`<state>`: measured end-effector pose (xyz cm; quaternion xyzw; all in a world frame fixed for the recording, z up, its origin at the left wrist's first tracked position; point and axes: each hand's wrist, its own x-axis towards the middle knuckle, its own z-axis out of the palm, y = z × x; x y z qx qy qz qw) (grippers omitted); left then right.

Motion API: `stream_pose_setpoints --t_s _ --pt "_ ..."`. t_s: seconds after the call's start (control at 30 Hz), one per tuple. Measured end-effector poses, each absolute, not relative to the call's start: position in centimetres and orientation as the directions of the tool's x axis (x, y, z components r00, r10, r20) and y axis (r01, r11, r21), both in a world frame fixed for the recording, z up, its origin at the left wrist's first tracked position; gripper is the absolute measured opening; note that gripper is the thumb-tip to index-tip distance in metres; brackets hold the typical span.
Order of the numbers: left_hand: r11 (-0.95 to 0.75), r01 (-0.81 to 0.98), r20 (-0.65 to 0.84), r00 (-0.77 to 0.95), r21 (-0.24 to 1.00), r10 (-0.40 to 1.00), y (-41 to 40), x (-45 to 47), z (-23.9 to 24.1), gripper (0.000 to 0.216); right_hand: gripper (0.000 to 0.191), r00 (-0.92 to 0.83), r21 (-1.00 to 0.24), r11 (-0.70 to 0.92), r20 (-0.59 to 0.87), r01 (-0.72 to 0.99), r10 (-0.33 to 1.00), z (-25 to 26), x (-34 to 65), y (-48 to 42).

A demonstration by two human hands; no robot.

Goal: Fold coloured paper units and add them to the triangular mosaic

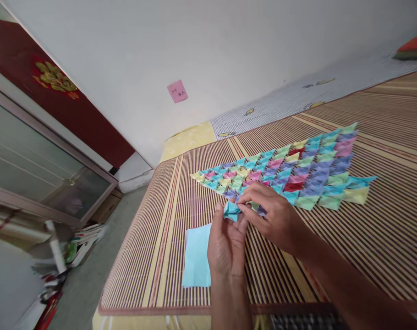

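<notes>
Through my head camera I have a small blue folded paper above the striped mat, gripped by the fingers of my left hand and pinched by my right hand. Pale blue paper lies beside my left hand, and rows of multicoloured folded pieces spread beyond. On the wall, a pink note bears handwriting I cannot read.

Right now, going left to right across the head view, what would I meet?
Glass door → pink note → light-blue paper → left hand → right hand → orange item at the edge.
</notes>
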<state>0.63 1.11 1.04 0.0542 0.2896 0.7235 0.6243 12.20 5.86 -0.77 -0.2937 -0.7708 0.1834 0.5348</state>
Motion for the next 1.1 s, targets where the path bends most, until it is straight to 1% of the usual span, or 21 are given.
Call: stream_pose_setpoints --t_s 0.13,0.17,0.23,0.4,0.53,0.63,0.73,0.83,0.93,1.0,1.1 --pt "-0.068 -0.807 -0.220 -0.240 0.587 0.945 0.9 1.0 0.5 0.008 0.014 -0.272 -0.590 0.759 0.709 0.276 0.650 -0.8 12.1 5.8" --pt "-0.073 -0.790 -0.215 -0.253 0.609 0.943 0.9 1.1 0.3 0.008 0.014 -0.277 -0.588 0.759 0.708 0.279 0.650 -0.8 12.1 5.8" --pt "-0.083 -0.766 -0.214 -0.279 0.637 0.936 1.1 1.1 -0.1 0.015 0.014 -0.285 -0.585 0.761 0.707 0.280 0.648 -0.8 12.1 5.7" --pt "-0.110 -0.736 -0.202 -0.322 0.668 0.925 1.5 0.8 -0.5 0.016 0.015 -0.291 -0.585 0.758 0.700 0.288 0.652 -0.9 12.1 5.7" --pt "-0.104 -0.727 -0.200 -0.320 0.679 0.926 1.5 0.6 -0.9 0.016 0.015 -0.304 -0.588 0.758 0.694 0.283 0.653 -0.8 12.1 5.5" --pt "-0.075 -0.724 -0.207 -0.293 0.686 0.934 1.6 0.6 -1.4 0.017 0.007 -0.348 -0.578 0.777 0.695 0.249 0.629 -0.9 12.1 5.6" --pt "-0.062 -0.740 -0.217 -0.276 0.670 0.936 1.7 0.7 -1.6 0.012 0.010 -0.403 -0.562 0.788 0.680 0.250 0.613 -1.1 12.3 6.0" --pt "-0.048 -0.754 -0.233 -0.262 0.655 0.937 1.8 0.5 -1.6 0.004 0.016 -0.431 -0.552 0.780 0.652 0.294 0.624 -1.1 12.3 6.1" --pt "-0.040 -0.729 -0.241 -0.277 0.683 0.930 2.0 -0.1 -1.7 0.008 0.016 -0.479 -0.509 0.781 0.618 0.360 0.624 -0.9 12.2 5.9" --pt "-0.012 -0.713 -0.265 -0.277 0.701 0.924 2.3 -0.4 -1.8 0.010 0.016 -0.501 -0.447 0.787 0.608 0.426 0.616 -0.6 12.2 5.8" --pt "0.012 -0.687 -0.274 -0.274 0.727 0.922 2.6 -0.6 -1.8 0.018 0.013 -0.516 -0.370 0.775 0.588 0.513 0.622 0.0 12.5 5.8"
